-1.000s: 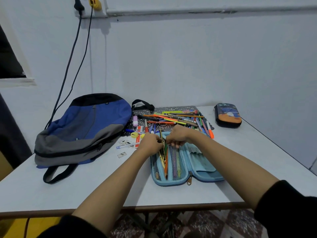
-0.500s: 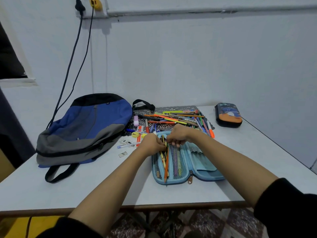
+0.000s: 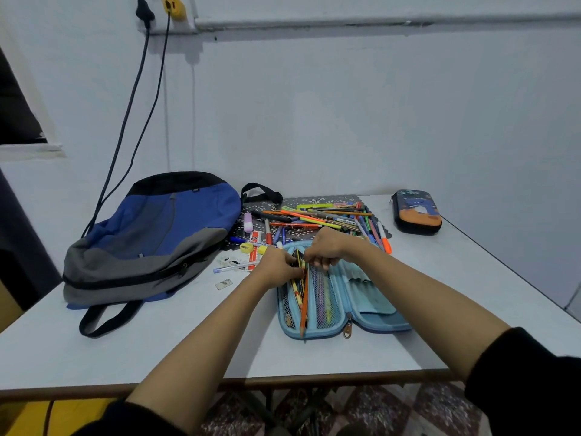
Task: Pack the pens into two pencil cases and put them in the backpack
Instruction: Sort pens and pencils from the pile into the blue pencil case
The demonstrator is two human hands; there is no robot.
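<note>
**Right at the open case, both hands on the pencils**

Flat on the surface lies the blue case, zipped open and spread in two halves, just in front of the person. Its left half has a mesh pocket, and a handful of pencils lie there lengthways. One orange pencil lies on top of them, its tip reaching past the near rim.

The left hand sits at the far end of that half, fingers curled round the tops of the pencils. The right hand is just beside it, almost touching, knuckles up and fingers bent down to the same spot. Whether it pinches a pencil or the edge of the mesh cannot be told.

Just behind the hands, a loose heap of pens and markers covers a dark patterned mat. Some spill off its right edge, an orange-capped one nearest. A yellow sharpener and other small bits lie at the mat's near left corner.

The second case, dark with an orange band, sits closed at the far right, well apart from the heap. The backpack, blue, grey and black, lies flat to the left, a strap trailing toward the near edge. Two cables hang down the wall behind it.
</note>
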